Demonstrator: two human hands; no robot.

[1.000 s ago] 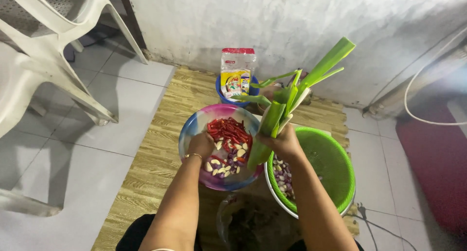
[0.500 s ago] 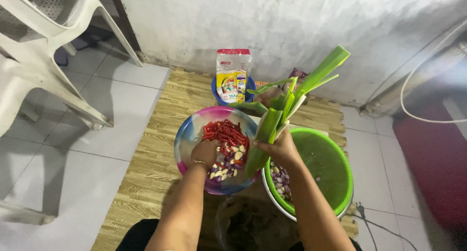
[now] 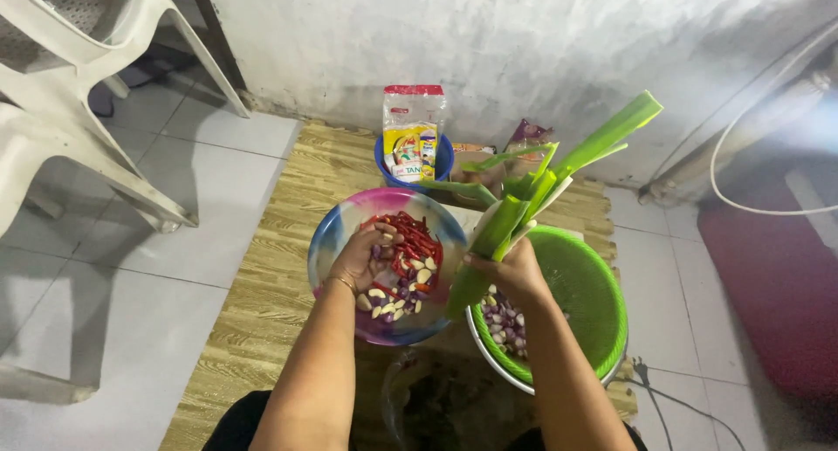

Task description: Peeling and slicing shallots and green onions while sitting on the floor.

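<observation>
Two hands: left hand (image 3: 362,257), right hand (image 3: 511,268). One multicoloured bowl (image 3: 336,233). One green colander (image 3: 594,294). One small blue tub (image 3: 443,165). One leek bundle (image 3: 532,198). Two white plastic chairs (image 3: 78,32). One wooden mat (image 3: 279,268). Chillies (image 3: 410,237), garlic cloves (image 3: 388,302): too many to count.

- Your left hand (image 3: 365,257) sits inside the multicoloured bowl (image 3: 330,233), hemmed by red chillies (image 3: 412,239) ahead and garlic cloves (image 3: 391,300) below.
- Your right hand (image 3: 513,272) grips the green leaf stalks (image 3: 559,173), which slant across the gap between that bowl and the green colander (image 3: 602,311).
- Beyond, a blue tub (image 3: 443,165) with packets (image 3: 412,128) blocks the wall side.
- To your left, the wooden mat (image 3: 271,268) and tiled floor (image 3: 131,320) lie open up to the white plastic chairs (image 3: 78,145).
</observation>
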